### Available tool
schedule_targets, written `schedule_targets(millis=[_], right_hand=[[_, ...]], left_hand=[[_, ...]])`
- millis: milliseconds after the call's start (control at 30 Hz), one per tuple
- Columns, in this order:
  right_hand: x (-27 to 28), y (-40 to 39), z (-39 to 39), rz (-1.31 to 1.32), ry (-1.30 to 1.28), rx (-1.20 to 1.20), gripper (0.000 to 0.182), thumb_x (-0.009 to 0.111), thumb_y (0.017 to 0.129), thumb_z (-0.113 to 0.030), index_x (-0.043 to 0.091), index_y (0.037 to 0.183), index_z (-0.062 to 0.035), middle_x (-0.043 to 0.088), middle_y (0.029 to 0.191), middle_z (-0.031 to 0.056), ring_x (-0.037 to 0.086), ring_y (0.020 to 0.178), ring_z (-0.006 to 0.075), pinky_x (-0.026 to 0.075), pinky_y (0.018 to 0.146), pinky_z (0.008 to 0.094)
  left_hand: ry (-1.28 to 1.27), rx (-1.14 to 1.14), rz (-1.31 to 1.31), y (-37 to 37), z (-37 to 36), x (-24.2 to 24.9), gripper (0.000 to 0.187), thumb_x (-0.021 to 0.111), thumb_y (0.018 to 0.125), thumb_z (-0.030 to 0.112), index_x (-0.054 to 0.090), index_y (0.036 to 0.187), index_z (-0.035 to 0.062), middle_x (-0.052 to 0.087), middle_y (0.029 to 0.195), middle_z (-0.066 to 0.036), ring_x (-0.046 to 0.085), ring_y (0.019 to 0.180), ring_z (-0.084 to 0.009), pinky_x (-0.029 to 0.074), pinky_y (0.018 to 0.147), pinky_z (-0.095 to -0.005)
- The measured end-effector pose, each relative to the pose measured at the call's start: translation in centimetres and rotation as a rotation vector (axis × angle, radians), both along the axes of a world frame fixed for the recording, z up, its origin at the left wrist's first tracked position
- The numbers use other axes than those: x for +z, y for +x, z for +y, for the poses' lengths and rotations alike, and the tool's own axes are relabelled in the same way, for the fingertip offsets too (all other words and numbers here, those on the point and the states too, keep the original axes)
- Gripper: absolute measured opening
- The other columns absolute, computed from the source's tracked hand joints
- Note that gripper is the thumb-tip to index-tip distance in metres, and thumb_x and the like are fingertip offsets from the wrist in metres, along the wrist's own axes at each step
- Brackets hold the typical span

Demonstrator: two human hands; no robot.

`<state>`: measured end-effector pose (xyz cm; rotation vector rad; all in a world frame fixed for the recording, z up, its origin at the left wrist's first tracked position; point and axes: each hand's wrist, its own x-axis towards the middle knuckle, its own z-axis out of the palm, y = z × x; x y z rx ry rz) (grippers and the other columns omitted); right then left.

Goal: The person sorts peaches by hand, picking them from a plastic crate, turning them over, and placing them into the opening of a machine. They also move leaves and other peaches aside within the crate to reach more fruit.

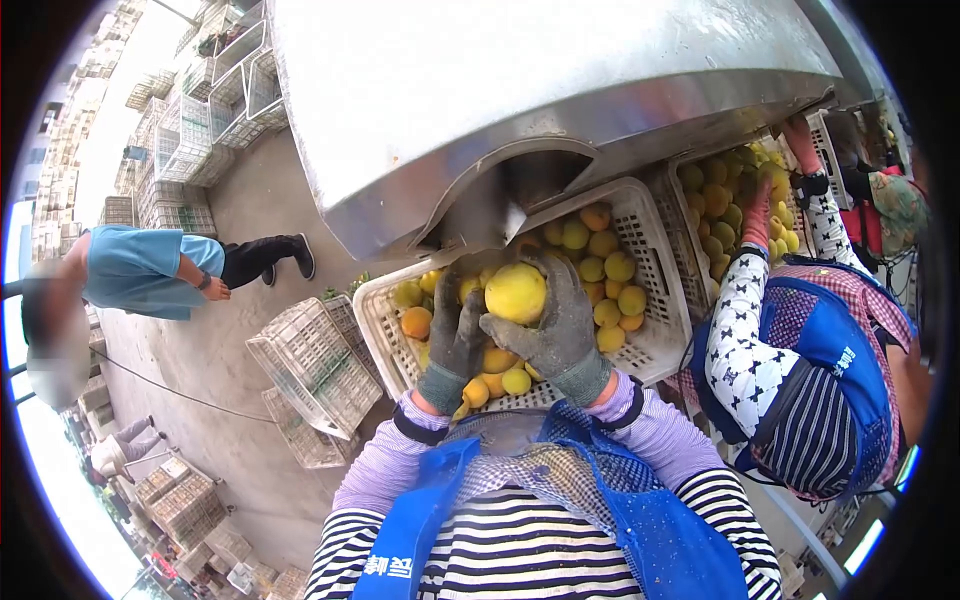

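Note:
A large yellow fruit (515, 293) is held above a white plastic crate (660, 290) of yellow and orange fruit (607, 312). My right hand (553, 325), in a dark grey glove, has its fingers wrapped round the fruit's right side. Just left of that fruit is my left hand (455, 335), gloved alike, over the crate's left half with its fingers pointing forward and slightly bent; whether it touches a smaller fruit beside its fingertips is unclear. A metal chute opening (500, 195) hangs over the crate's far edge.
A large metal machine (560, 60) spans the front. At the right a co-worker (800, 380) reaches into another fruit crate (690, 240). Empty crates (320, 365) stand on the floor at the left, and a person in a blue top (140, 265) is farther off.

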<state>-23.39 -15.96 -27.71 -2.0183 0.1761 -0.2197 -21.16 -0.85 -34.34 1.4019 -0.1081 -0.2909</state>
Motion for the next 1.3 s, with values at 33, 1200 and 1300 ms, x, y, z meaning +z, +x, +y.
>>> schedule_targets(millis=[33,1200,1300], right_hand=[[0.4,0.9,0.3,-0.135,-0.041,-0.012,0.081,0.087,0.067,-0.032,0.052,0.135,-0.0056,0.058,0.116,0.0167,0.059,0.107,0.0361,0.05,0.093,0.045],[-1.0,0.0,-0.3,0.071,-0.007,0.287,0.084,0.087,0.065,-0.034,0.051,0.136,-0.0064,0.056,0.131,0.0189,0.054,0.12,0.0389,0.045,0.102,0.0466],[-1.4,-0.2,-0.2,0.09,0.167,0.216,0.072,0.086,0.069,-0.028,0.056,0.129,-0.0036,0.061,0.123,0.0188,0.063,0.108,0.0344,0.052,0.094,0.0412]], left_hand=[[0.001,0.017,-0.02,0.2,0.1,0.5,0.048,0.046,0.107,0.025,0.034,0.147,0.0007,0.047,0.143,-0.016,0.051,0.128,-0.0247,0.043,0.108,-0.0366],[-0.073,-0.096,0.008,-1.0,2.3,3.5,0.072,0.046,0.102,0.055,0.034,0.15,0.0022,0.051,0.139,-0.019,0.056,0.124,-0.0289,0.047,0.105,-0.0405],[-0.286,0.057,0.409,-0.9,2.8,2.4,0.073,0.043,0.102,0.057,0.033,0.151,0.0038,0.058,0.129,-0.017,0.065,0.104,-0.025,0.057,0.087,-0.0357]])
